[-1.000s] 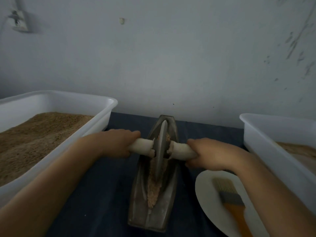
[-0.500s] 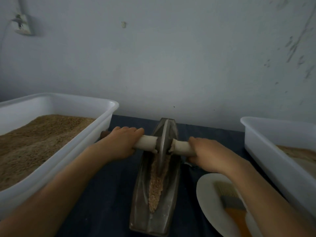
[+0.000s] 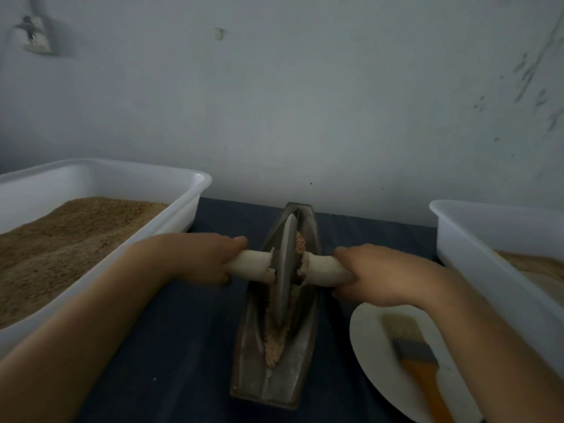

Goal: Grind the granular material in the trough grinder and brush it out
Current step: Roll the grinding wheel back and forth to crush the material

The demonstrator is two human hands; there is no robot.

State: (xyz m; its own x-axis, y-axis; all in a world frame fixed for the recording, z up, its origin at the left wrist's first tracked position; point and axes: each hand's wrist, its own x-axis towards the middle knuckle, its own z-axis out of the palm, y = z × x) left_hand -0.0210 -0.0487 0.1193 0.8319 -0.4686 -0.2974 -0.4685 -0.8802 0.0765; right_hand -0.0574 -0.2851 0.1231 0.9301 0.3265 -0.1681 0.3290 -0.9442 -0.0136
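Observation:
A boat-shaped metal trough grinder (image 3: 300, 367) lies lengthwise on the dark tabletop in front of me. Tan granular material (image 3: 276, 340) fills its groove, with a little more (image 3: 300, 244) beside the wheel's far side. The metal grinding wheel (image 3: 285, 270) stands upright in the groove near the middle. Its pale axle handle sticks out on both sides. My left hand (image 3: 195, 259) grips the left handle (image 3: 250, 265) and my right hand (image 3: 383, 274) grips the right handle (image 3: 323, 268). A brush (image 3: 415, 358) with an orange handle lies on a white plate (image 3: 370, 346) at the right.
A white tub (image 3: 192, 206) of brown granular material stands at the left. Another white tub (image 3: 476, 242) with some tan material stands at the right, close behind the plate. A grey wall rises just past the trough's far end.
The wheel has rolled back toward me along the groove from its far end, both hands still on the handles. Grain now shows beyond the wheel.

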